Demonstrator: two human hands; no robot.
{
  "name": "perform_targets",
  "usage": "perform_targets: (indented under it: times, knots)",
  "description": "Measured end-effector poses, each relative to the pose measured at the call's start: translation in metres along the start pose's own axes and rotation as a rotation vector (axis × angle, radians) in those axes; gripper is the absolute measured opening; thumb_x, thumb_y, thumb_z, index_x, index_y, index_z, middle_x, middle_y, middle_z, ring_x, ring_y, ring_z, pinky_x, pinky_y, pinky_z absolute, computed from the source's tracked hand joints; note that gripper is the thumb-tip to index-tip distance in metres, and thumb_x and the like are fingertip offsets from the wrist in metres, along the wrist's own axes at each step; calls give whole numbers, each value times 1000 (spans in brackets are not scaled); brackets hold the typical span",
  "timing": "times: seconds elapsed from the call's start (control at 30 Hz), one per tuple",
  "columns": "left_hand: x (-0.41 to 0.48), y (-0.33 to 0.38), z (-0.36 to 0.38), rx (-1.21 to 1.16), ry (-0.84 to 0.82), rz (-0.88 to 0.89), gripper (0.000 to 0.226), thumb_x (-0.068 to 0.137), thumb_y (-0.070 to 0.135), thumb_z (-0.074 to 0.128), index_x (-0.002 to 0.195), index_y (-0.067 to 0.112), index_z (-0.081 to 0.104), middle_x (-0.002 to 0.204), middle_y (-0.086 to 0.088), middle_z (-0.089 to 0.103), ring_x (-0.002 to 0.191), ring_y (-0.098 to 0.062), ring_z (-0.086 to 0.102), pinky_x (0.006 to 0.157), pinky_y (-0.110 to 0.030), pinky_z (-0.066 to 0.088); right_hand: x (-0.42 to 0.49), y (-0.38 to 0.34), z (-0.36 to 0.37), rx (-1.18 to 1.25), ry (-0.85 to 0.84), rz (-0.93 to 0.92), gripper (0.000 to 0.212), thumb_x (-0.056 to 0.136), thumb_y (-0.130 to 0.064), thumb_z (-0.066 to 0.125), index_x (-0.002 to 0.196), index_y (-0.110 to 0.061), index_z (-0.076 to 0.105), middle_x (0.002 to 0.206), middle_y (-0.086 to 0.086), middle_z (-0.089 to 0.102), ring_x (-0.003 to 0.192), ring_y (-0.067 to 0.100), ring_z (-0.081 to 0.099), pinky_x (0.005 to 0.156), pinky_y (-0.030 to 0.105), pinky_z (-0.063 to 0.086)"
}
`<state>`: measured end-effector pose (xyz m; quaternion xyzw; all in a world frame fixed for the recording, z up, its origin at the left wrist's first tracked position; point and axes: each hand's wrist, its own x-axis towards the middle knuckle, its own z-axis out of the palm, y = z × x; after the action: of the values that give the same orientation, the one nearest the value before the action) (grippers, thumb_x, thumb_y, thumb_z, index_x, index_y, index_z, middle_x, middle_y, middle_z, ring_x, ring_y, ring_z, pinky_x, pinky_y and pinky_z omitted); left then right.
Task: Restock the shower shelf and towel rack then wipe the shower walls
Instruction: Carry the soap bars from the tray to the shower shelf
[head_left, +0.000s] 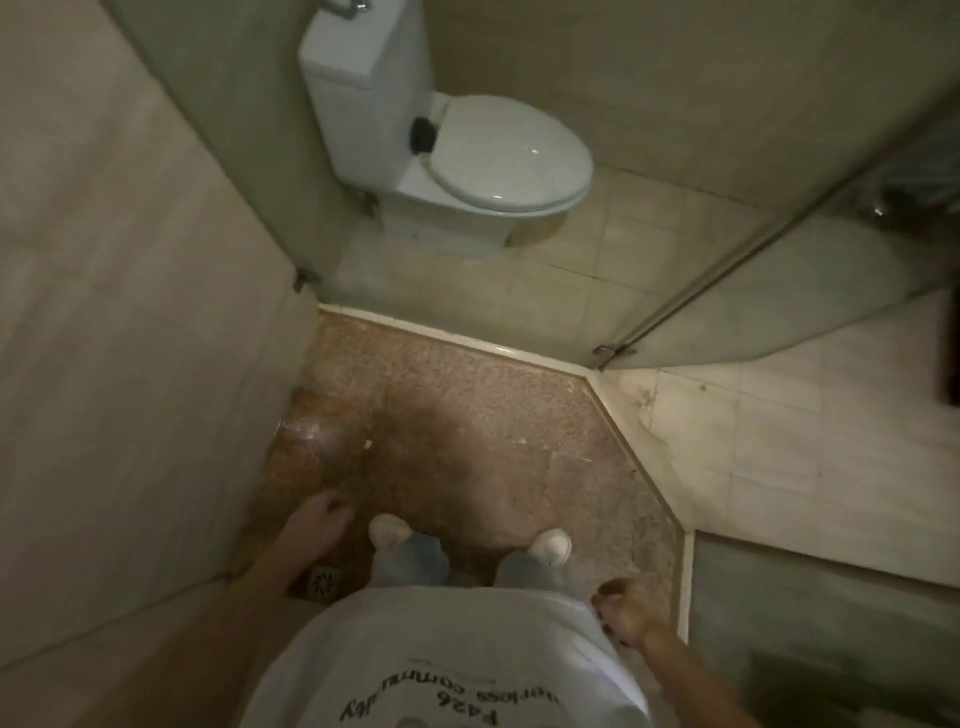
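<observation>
Head view, looking straight down at a person standing inside the shower. Nearest the camera, a white T-shirt (441, 639) with dark printed lettering fills the lower centre. The right hand (626, 608) hangs beside the hip, fingers loosely curled, holding nothing. The left hand (322, 525) hangs lower and further forward, fingers relaxed and likewise empty (motion blur hides finer detail); it lies close to the foot of the tiled shower wall (130, 338), which takes up the whole left side of the view. Whether the hand touches the wall cannot be told. A square floor drain (324, 579) sits by the wall's foot, just beside the left forearm. Two white shoes (389, 530) under pale trouser legs stand apart on the speckled shower floor (467, 405), which shows a darker patch ahead of the feet. A raised pale curb (457, 340) bounds this floor. From its right corner a glass door (779, 312) angles away over the pale bathroom tiles (779, 441). Beyond the curb, a white toilet (509, 156) stands with lid closed, its cistern (363, 78) against the far wall
</observation>
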<state>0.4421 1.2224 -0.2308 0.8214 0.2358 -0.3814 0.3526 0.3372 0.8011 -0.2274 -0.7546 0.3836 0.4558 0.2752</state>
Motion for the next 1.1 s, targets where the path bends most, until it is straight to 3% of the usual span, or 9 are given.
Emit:
perform_targets:
  times: [0.13, 0.23, 0.3, 0.4, 0.57, 0.67, 0.8, 0.93, 1.1]
  knots:
    - [12, 105, 21, -31, 15, 67, 17, 103, 23, 51, 102, 15, 66, 98, -13, 72, 91, -30, 70, 78, -43, 57, -5, 54, -16, 115, -67, -55, 24, 94, -27, 59, 114, -20, 71, 111, 4, 69, 99, 19, 62, 76, 24, 50]
    - [10, 174, 51, -20, 17, 104, 19, 104, 17, 48, 114, 8, 62, 107, -9, 69, 90, -21, 68, 65, -26, 54, 10, 97, -35, 193, -31, -58, 24, 98, -24, 56, 115, -18, 71, 106, 3, 64, 104, 18, 60, 77, 23, 43]
    - [2, 208, 80, -10, 12, 129, 18, 105, 11, 46, 116, 4, 58, 106, -12, 65, 81, -16, 63, 52, -16, 52, 29, 130, -48, 212, -27, -20, 32, 96, -27, 56, 124, -16, 69, 113, 2, 70, 106, 19, 65, 90, 27, 50]
    - [-10, 234, 126, 49, -30, 144, 20, 105, 8, 46, 117, -1, 59, 105, -17, 64, 78, -16, 61, 53, -16, 52, 71, 186, -59, 290, -29, -12, 35, 92, -28, 60, 123, -15, 70, 104, 3, 74, 92, 23, 71, 86, 39, 58]
    - [-1, 250, 181, 111, -173, 61, 29, 105, 14, 48, 122, -2, 64, 110, -22, 69, 94, -32, 66, 71, -32, 53, 56, 184, -132, 448, 81, -50, 24, 94, -32, 63, 113, -21, 73, 104, -1, 72, 93, 19, 68, 83, 29, 53]
    - [8, 271, 204, 161, -196, 39, 24, 105, 17, 49, 116, 2, 65, 109, -18, 70, 97, -32, 65, 77, -34, 51, 66, 186, -170, 607, 140, -33, 25, 96, -26, 64, 117, -15, 72, 104, 4, 73, 79, 15, 66, 63, 14, 50]
    - [39, 318, 227, 330, -210, 17, 25, 101, 15, 57, 116, -4, 64, 95, -18, 71, 84, -30, 65, 74, -35, 51, 86, 185, -222, 767, 196, 26, 14, 95, -29, 64, 103, -23, 73, 86, 1, 73, 70, 18, 68, 66, 29, 56]
    - [59, 408, 249, 496, -256, 127, 15, 100, 6, 54, 108, -3, 63, 89, -11, 63, 72, -14, 56, 60, -18, 42, 113, 190, -268, 888, 257, 73, 23, 97, -23, 63, 119, -15, 68, 103, 5, 69, 77, 13, 66, 52, 15, 50]
    - [108, 533, 292, 674, -333, 226, 20, 98, 10, 59, 108, -5, 67, 91, -18, 70, 73, -27, 64, 76, -36, 53, 133, 189, -302, 996, 276, 207, 10, 94, -26, 68, 102, -20, 70, 91, 4, 71, 82, 25, 70, 67, 36, 58]
